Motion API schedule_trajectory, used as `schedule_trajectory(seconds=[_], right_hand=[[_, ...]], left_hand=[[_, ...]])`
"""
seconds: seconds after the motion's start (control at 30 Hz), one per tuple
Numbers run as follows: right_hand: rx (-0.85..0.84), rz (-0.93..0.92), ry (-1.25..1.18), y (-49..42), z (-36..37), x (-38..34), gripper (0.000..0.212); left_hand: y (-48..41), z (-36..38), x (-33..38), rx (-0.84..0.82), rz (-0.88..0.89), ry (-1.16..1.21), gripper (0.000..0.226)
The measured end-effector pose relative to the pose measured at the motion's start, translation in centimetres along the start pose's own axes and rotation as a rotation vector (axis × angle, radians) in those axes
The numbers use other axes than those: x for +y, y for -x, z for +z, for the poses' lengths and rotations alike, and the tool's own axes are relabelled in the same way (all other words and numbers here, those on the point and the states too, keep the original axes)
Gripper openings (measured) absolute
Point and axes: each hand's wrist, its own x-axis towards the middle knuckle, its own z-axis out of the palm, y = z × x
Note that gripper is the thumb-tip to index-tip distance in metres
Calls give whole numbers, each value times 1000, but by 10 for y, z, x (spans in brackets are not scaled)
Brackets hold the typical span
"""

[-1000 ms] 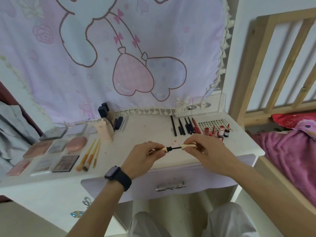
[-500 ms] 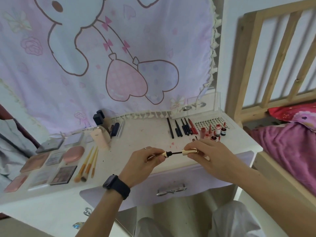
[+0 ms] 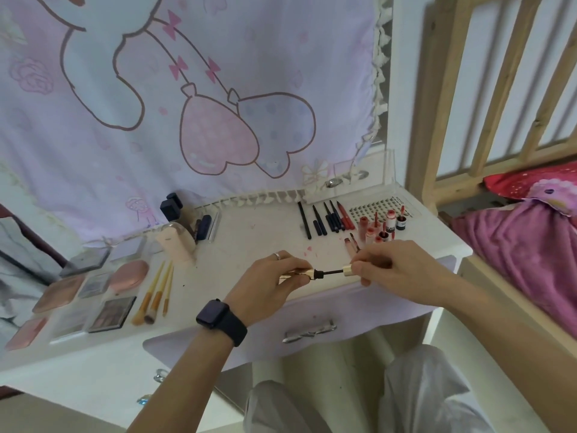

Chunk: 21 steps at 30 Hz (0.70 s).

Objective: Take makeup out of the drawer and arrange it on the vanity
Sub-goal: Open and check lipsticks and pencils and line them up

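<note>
My left hand grips the gold tube of a mascara over the front edge of the white vanity. My right hand pinches its gold cap, and the thin black wand shows between cap and tube. The lilac drawer below is shut, with a silver handle. Eyeshadow palettes, a pink compact and brushes lie at the left.
Black pencils and small red lip bottles line the vanity's back right, beside a lash tray. A peach bottle and dark bottle stand at the back. A wooden bed frame with pink bedding borders the right.
Both hands have kept hold of the mascara in the same pose. The view has tilted and shifted, so the vanity sits a little more to the right in frame.
</note>
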Motion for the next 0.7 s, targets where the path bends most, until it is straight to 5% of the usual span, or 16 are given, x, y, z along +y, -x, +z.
schedule_trajectory(seconds=[0.2, 0.53, 0.7], right_hand=[[2, 49, -38, 3, -2, -5, 21], [20, 170, -220, -3, 4, -18, 50], [122, -4, -30, -1, 10, -22, 19]], left_hand=[[2, 0, -2, 29, -15, 50, 21], [11, -2, -4, 147, 59, -203, 25], [14, 2, -10, 156, -56, 100, 20]])
